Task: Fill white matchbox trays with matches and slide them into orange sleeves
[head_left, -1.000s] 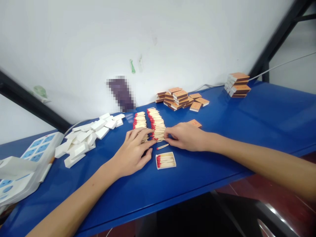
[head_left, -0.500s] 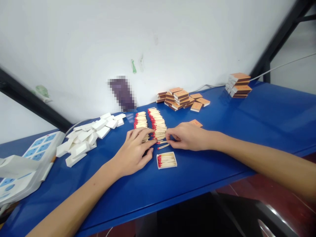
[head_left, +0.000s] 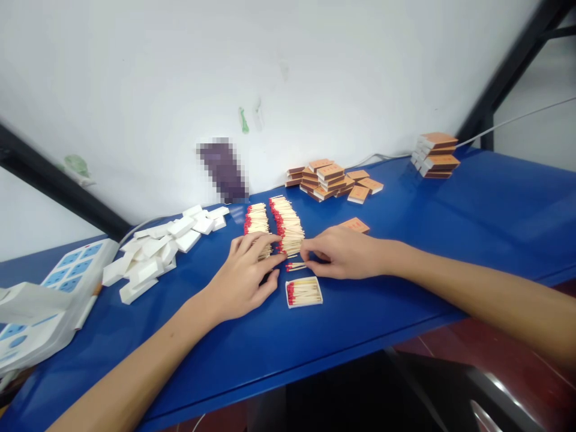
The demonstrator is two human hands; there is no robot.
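Two rows of red-headed matches lie on the blue table: a left row point(head_left: 257, 217) and a longer right row point(head_left: 288, 222). My left hand point(head_left: 243, 273) rests with fingers apart over the near end of the left row, fingertips touching the edge of the right row. My right hand point(head_left: 342, 252) is closed, thumb and forefinger at the tail ends of a few loose matches point(head_left: 294, 266) just in front of the right row. Nearer to me sits a white matchbox tray point(head_left: 304, 306) filled with matches, their heads to the left.
White empty-looking trays point(head_left: 153, 247) are heaped at the left, beside a power strip point(head_left: 83, 267). Orange matchbox sleeves point(head_left: 330, 173) are piled at the back, with one sleeve point(head_left: 355, 225) behind my right hand. Stacked matchboxes point(head_left: 436, 156) stand at the far right.
My right hand has shifted slightly down and toward me, drawing the loose matches together into a tight group. My left hand has stayed in place.
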